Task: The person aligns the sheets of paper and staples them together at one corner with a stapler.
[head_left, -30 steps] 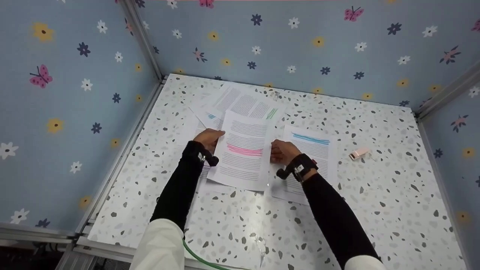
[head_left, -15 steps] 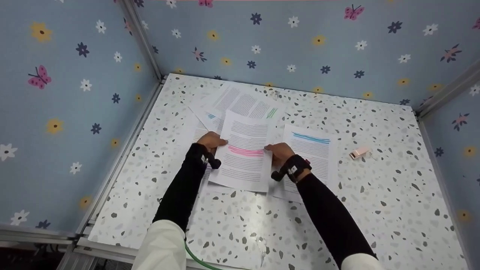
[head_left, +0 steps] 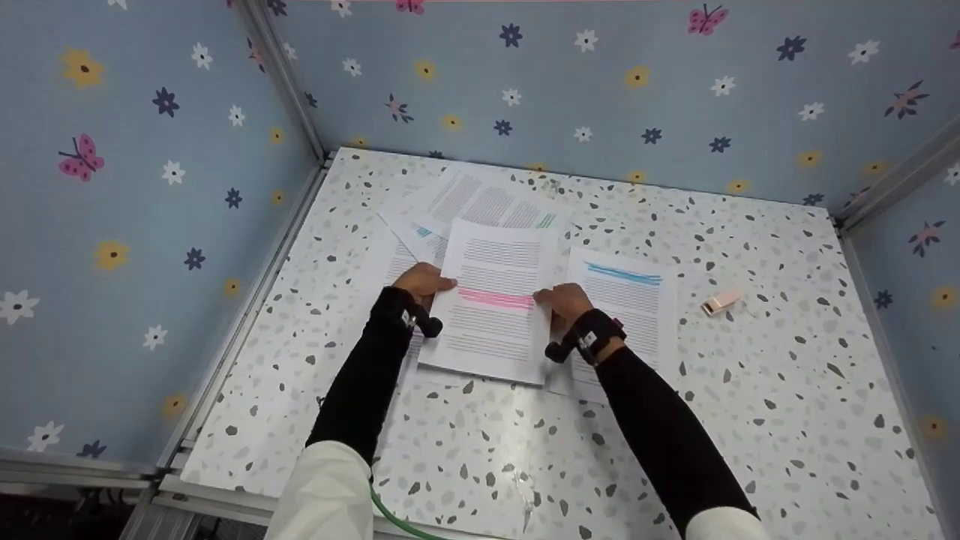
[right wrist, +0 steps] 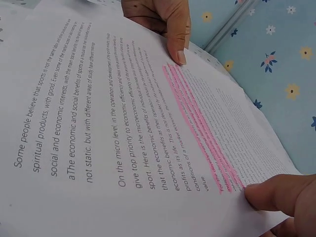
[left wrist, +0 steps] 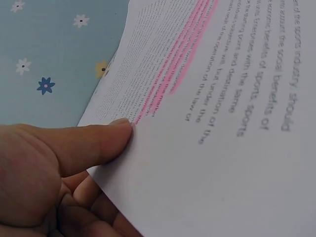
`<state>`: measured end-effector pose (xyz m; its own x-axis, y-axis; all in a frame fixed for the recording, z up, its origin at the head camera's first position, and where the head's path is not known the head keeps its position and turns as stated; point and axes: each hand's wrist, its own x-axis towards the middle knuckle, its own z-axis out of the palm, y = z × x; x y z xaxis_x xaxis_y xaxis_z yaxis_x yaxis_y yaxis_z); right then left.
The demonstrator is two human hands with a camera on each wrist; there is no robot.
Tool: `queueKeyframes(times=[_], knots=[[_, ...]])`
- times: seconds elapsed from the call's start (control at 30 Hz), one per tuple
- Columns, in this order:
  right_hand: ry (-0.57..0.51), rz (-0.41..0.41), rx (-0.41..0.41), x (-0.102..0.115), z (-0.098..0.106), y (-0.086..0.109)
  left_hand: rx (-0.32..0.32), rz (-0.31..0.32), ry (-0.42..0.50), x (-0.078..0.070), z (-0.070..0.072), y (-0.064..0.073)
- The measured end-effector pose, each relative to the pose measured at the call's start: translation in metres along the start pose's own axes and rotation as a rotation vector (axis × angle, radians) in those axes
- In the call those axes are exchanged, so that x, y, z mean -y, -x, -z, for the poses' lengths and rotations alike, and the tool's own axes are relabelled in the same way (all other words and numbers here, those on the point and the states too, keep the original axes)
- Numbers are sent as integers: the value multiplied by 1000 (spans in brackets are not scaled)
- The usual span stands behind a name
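A printed sheet of paper (head_left: pixel 491 330) with a pink highlighted band is held up between both hands, above the table. My left hand (head_left: pixel 424 282) pinches its left edge, thumb on top and fingers curled beneath, as the left wrist view shows of the same sheet (left wrist: pixel 222 182). On the opposite edge my right hand (head_left: pixel 566 301) pinches with the thumb on the printed face; in the right wrist view both thumbs press on the sheet (right wrist: pixel 98 207). Whether more than one sheet is in the grip I cannot tell.
Behind the held sheet lie several overlapping printed pages (head_left: pixel 480 196), one with green marking. A page with blue highlighting (head_left: pixel 630 307) lies at the right, partly under the right arm. A small pink object (head_left: pixel 721 304) sits farther right on the speckled table (head_left: pixel 787 405).
The right hand has come in from beside the sheet's right edge and now pinches it. The left hand has shifted slightly along its edge. The sheet has moved a little to the right.
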<state>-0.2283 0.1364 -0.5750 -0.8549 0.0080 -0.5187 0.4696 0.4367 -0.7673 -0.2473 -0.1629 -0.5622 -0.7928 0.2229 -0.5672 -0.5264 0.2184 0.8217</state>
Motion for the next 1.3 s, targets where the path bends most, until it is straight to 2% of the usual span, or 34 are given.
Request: queueKeyframes(times=[0.07, 0.17, 0.27, 0.33, 0.53, 0.8, 0.97, 1.17, 1.3], knots=[[-40, 5, -18, 2, 3, 2, 12, -4, 30, -3, -1, 1], [-171, -14, 0, 5, 8, 5, 32, -20, 70, -7, -4, 3], [-279, -38, 26, 10, 15, 9, 57, -51, 86, -12, -6, 5], [-310, -35, 29, 11, 22, 11, 60, -72, 82, -17, -9, 6], [-299, -19, -7, 12, 49, 19, 42, -102, 36, -34, -23, 5], [-287, 9, -38, 4, 82, 31, 81, -107, 24, -51, -50, 1], [-244, 19, -65, -6, 99, 39, 111, -103, 5, -55, -68, -4], [-236, 10, -100, -31, 113, 48, 171, -117, -15, -53, -92, -7], [-239, 15, -127, -42, 121, 52, 162, -123, -28, -52, -105, -12]])
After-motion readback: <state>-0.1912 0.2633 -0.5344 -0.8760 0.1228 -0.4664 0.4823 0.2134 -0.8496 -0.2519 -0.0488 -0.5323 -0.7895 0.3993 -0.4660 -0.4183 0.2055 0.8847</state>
